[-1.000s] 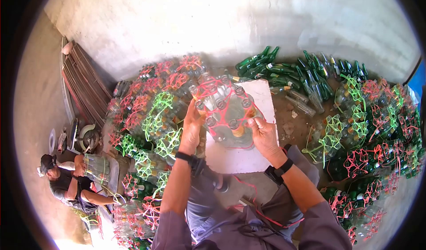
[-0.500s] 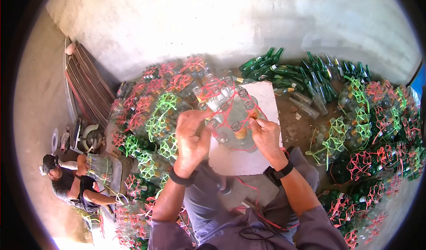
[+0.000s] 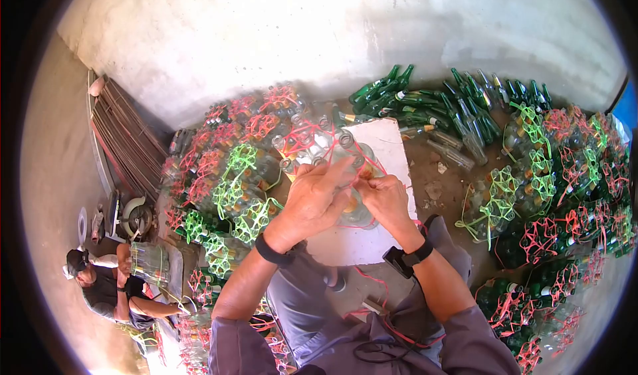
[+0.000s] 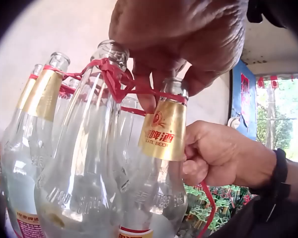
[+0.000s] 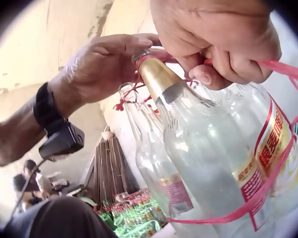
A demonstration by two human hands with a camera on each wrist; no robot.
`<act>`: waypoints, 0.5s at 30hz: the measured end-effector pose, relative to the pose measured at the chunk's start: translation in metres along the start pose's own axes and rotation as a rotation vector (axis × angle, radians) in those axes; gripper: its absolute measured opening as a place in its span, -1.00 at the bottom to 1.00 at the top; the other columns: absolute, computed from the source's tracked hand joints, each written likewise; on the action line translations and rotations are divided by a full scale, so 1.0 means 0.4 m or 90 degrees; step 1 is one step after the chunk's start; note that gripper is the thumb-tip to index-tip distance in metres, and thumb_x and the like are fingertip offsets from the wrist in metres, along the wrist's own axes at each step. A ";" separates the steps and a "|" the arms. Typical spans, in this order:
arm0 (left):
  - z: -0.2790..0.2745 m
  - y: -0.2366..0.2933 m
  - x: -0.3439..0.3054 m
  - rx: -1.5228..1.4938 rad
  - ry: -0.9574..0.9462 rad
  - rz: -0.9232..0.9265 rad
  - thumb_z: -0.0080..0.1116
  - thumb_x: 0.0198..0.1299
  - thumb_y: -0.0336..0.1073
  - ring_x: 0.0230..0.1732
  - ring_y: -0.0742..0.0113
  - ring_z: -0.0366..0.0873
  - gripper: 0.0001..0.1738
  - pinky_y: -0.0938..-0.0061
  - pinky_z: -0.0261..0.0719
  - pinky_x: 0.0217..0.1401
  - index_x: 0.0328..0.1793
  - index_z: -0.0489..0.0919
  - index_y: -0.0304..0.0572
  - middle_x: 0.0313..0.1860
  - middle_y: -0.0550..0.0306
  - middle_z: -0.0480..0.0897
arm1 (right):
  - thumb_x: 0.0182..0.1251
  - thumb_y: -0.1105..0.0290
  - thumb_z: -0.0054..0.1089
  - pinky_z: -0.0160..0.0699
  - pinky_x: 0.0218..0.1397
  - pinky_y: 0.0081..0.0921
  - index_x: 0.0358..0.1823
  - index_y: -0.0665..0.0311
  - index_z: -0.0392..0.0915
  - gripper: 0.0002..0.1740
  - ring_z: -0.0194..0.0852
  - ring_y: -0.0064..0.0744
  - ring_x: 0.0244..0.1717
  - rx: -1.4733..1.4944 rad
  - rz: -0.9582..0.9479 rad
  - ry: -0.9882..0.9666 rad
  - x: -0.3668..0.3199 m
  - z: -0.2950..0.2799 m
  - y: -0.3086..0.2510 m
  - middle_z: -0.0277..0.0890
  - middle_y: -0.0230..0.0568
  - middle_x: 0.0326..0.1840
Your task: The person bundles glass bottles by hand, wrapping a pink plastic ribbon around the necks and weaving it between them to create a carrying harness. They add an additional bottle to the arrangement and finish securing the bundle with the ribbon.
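Clear glass beer bottles (image 4: 74, 163) stand in a cluster, red plastic strap (image 4: 114, 79) wound about their necks. My left hand (image 3: 316, 202) reaches over the near bottles. Its fingers extend past the mouth of a gold-foiled bottle (image 5: 161, 82) and come down beside its neck. Close by on the right, my right hand (image 3: 385, 205) pinches the red strap between thumb and curled fingers; a loose length (image 5: 288, 72) trails from it. Another red band (image 5: 218, 215) rings the bottle bodies. My left palm faces down in the left wrist view.
Under the bottles is a white board (image 3: 392, 149). Strapped bundles stand at the left (image 3: 239, 169) and right (image 3: 531, 182). Loose green bottles (image 3: 425, 106) lie along the wall. A seated person (image 3: 109, 282) at far left holds a bottle bundle (image 3: 149, 262).
My left hand has left the cluster's left side and moved right, across the near bottles towards my right hand. The right hand keeps its pinch on the strap, slightly further left.
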State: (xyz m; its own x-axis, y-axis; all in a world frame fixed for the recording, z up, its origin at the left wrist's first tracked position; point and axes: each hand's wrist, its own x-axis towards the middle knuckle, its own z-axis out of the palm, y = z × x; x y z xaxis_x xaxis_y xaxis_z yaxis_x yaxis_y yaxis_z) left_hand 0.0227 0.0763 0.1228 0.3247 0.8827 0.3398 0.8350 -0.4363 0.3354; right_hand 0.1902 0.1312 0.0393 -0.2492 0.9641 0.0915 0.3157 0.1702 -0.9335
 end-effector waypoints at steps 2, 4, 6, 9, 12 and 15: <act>-0.003 -0.005 0.003 0.022 -0.036 0.017 0.19 0.24 -0.44 0.01 0.12 0.63 -0.29 0.23 0.37 0.17 0.57 0.37 -0.23 0.02 0.19 0.79 | 0.38 0.03 0.34 0.30 -0.53 -0.26 -0.62 0.32 0.64 -0.47 0.38 -0.26 -0.74 -0.050 0.018 -0.006 0.010 0.013 0.020 0.36 -0.12 -0.79; -0.008 -0.003 0.010 0.035 -0.053 0.012 0.20 0.22 -0.44 -0.03 0.10 0.62 -0.27 0.21 0.38 0.15 0.57 0.36 -0.23 -0.02 0.19 0.78 | 0.37 0.01 0.35 0.30 -0.53 -0.26 -0.65 0.32 0.63 -0.45 0.38 -0.27 -0.73 -0.032 -0.010 0.006 0.018 0.042 0.057 0.36 -0.12 -0.79; -0.010 -0.004 0.018 0.050 -0.069 0.007 0.20 0.20 -0.44 -0.06 0.09 0.61 -0.26 0.20 0.38 0.13 0.57 0.35 -0.23 -0.06 0.20 0.78 | 0.36 -0.01 0.35 0.30 -0.52 -0.27 -0.67 0.33 0.62 -0.42 0.39 -0.28 -0.73 -0.013 -0.039 0.018 0.014 0.052 0.075 0.36 -0.11 -0.80; -0.010 -0.011 0.034 0.058 -0.020 0.058 0.27 0.16 -0.39 -0.11 0.09 0.60 -0.28 0.15 0.39 0.08 0.50 0.39 -0.22 -0.16 0.19 0.76 | 0.36 -0.02 0.34 0.34 -0.50 -0.24 -0.65 0.33 0.62 -0.42 0.41 -0.19 -0.71 -0.007 -0.114 0.024 0.009 0.038 0.065 0.41 -0.10 -0.78; -0.024 -0.008 0.055 0.026 -0.034 0.062 0.35 0.14 -0.31 -0.15 0.06 0.58 -0.37 0.10 0.40 0.05 0.37 0.45 -0.21 -0.26 0.21 0.72 | 0.38 -0.09 0.26 0.38 -0.46 -0.02 -0.45 0.12 0.71 -0.55 0.57 0.02 -0.47 -0.090 -0.050 -0.079 0.007 0.012 0.042 0.46 -0.07 -0.63; -0.037 -0.005 0.070 0.076 -0.059 0.063 0.43 0.11 -0.24 -0.20 0.07 0.58 -0.42 0.12 0.39 0.01 0.24 0.49 -0.20 -0.37 0.21 0.68 | 0.41 -0.11 0.23 0.37 -0.46 0.00 -0.44 0.10 0.71 -0.54 0.54 0.07 -0.50 -0.049 -0.028 -0.084 0.000 0.002 0.042 0.41 -0.07 -0.67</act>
State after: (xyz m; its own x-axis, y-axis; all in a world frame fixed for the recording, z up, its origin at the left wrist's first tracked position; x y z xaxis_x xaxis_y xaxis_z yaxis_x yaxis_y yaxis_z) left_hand 0.0237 0.0995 0.1446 0.4435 0.8510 0.2812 0.8419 -0.5032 0.1949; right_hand 0.1948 0.1340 0.0233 -0.3807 0.9212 0.0805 0.3694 0.2314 -0.9000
